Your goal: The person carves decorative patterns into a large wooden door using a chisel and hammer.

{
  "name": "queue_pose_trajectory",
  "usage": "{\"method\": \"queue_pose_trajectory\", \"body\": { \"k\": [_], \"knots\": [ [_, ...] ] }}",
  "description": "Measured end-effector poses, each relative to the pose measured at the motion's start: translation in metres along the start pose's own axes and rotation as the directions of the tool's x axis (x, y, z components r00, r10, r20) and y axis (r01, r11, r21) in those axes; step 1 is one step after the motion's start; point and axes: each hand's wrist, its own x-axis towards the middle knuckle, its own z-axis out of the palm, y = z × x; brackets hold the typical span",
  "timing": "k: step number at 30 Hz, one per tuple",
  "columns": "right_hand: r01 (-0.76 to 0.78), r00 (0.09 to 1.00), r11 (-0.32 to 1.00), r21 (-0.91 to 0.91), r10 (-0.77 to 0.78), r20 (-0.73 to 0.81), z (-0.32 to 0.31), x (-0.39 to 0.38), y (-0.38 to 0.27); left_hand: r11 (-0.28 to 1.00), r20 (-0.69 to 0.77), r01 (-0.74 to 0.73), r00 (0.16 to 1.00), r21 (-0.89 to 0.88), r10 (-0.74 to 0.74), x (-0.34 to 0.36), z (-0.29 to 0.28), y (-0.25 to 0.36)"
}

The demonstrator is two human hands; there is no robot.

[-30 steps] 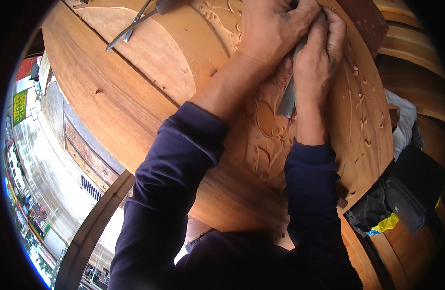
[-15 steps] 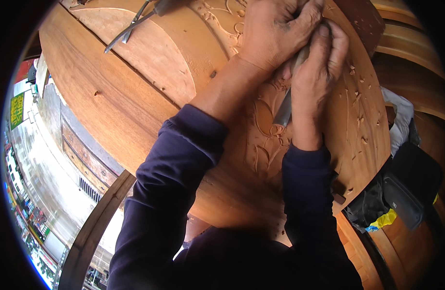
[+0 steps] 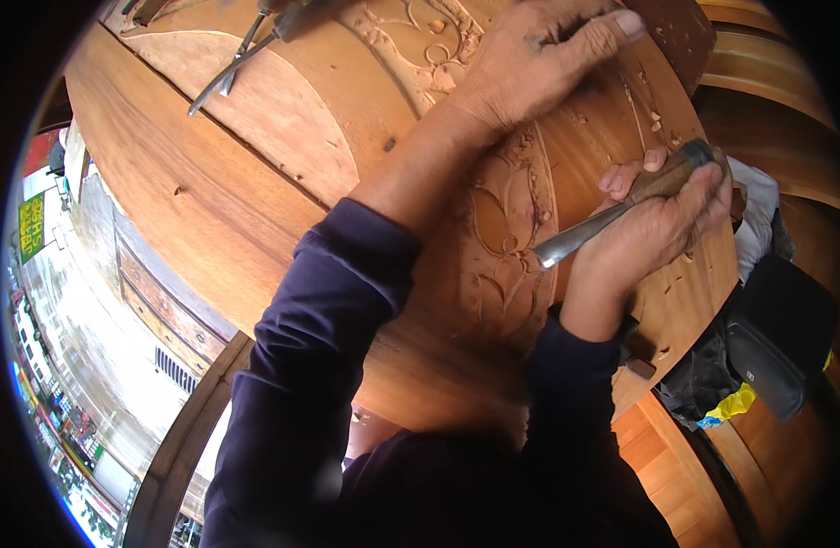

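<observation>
A chisel with a brown wooden handle and grey steel blade (image 3: 595, 228) lies in the right hand (image 3: 662, 224), which is closed around its handle. Its long axis slants: handle end away and right, blade pointing left and back toward the person, tip beside carved leafy scrolls on a reddish-brown wooden panel (image 3: 491, 219). The left hand (image 3: 552, 64) is farther off, forward and left, most fingertips hidden, so its grip is unclear.
</observation>
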Motion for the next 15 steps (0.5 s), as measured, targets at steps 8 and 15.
{"method": "queue_pose_trajectory", "body": {
  "k": [8, 15],
  "knots": [
    [-0.05, 0.972, 0.998, 0.03, 0.042, 0.229, -0.045, -0.01, -0.023, 0.981, -0.219, 0.16, 0.959, -0.113, -0.182, 0.001, -0.032, 0.03],
    [0.478, 0.783, 0.862, -0.171, -0.329, 0.528, -0.124, -0.062, -0.079, 0.95, 0.308, 0.037, 0.941, 0.309, -0.137, -0.148, 0.051, 0.106]
  ]
}}
